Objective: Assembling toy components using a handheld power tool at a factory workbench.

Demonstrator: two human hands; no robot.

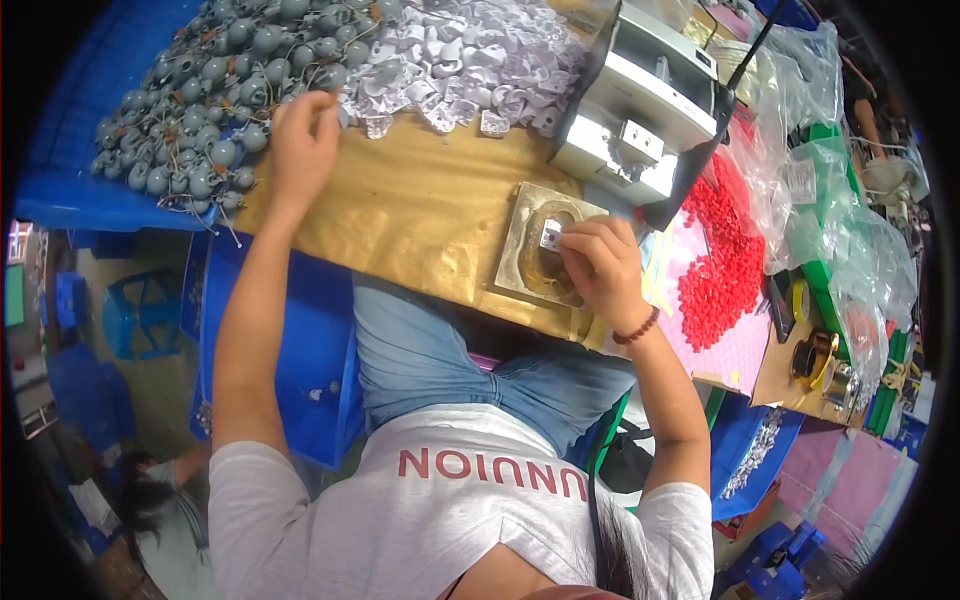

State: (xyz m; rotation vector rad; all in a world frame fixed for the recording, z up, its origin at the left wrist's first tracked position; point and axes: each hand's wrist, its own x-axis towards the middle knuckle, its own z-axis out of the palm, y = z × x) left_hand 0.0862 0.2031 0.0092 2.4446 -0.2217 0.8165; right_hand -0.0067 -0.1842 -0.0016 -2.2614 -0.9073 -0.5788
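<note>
My left hand (303,150) reaches to the far left of the table, fingers bent together between a heap of grey round parts with thin cords (225,85) and a pile of white plastic pieces (470,60). What its fingertips hold, if anything, is hidden. Right of the middle, my right hand (607,265) pinches the edge of a small white piece (551,235) with dark holes. That piece lies over the oval recess of a square metal-coloured block (518,255). Part of the block is covered by my right hand.
Just beyond the block stands a white and grey bench machine (645,95). Small red parts (720,260) lie on a pink sheet to the right, beside clear plastic bags (850,240) and tape rolls (815,360). Blue bins (270,340) sit below the table edge.
</note>
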